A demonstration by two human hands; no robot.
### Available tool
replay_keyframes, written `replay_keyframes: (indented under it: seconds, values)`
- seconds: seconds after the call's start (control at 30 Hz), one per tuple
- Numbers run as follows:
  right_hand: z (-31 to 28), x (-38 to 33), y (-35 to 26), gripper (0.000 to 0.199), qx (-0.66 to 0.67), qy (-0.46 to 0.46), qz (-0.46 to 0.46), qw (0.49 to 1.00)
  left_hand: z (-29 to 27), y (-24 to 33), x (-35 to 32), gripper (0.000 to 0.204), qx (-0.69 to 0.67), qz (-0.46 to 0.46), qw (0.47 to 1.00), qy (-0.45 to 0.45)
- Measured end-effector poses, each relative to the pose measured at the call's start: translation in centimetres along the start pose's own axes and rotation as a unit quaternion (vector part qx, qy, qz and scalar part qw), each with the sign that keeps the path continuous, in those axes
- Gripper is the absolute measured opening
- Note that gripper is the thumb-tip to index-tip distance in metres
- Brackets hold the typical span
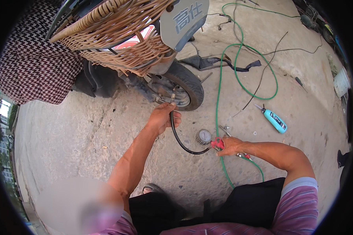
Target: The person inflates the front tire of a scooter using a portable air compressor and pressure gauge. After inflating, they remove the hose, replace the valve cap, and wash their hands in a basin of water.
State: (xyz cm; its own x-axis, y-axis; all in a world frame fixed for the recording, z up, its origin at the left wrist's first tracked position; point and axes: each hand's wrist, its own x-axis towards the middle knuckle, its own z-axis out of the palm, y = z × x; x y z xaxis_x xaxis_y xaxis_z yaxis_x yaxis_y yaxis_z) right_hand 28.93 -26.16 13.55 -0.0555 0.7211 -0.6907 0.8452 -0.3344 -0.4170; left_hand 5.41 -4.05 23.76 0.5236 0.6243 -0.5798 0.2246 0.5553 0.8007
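Beside the scooter's front wheel [192,88], my left hand [162,118] is closed round the end of a short black hose [176,135], its metal fitting [173,97] pointing up at the wheel hub. Whether the fitting touches a valve I cannot tell. The hose curves down to a red tire inflator gun [217,144] with a round pressure gauge [204,136]. My right hand [232,146] is wrapped round the inflator gun's body. A green air hose [259,169] runs from the gun's rear near my knees.
A wicker basket [117,39] hangs over the wheel, with a checkered cover [31,74] at its left. To the right lie a light-blue bottle [275,121], coiled green hose [277,84], a black strap [239,67] and a screwdriver [300,82]. A white bucket [342,83] stands far right.
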Motion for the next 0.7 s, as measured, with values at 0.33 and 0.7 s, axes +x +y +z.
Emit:
replay_keyframes:
  seconds: [0.33, 0.7]
  values:
    - [-0.6, -0.5, -6.4, 0.08, 0.069, -0.002, -0.051, 0.996, -1.9, 4.6, -3.9, 0.033, 0.062, 0.03, 0.993, 0.094]
    - [-0.6, -0.4, -7.5, 0.058, 0.132, -0.01, -0.09, 0.987, -3.9, 5.1, -3.6, 0.037, 0.033, -0.034, 0.991, 0.122]
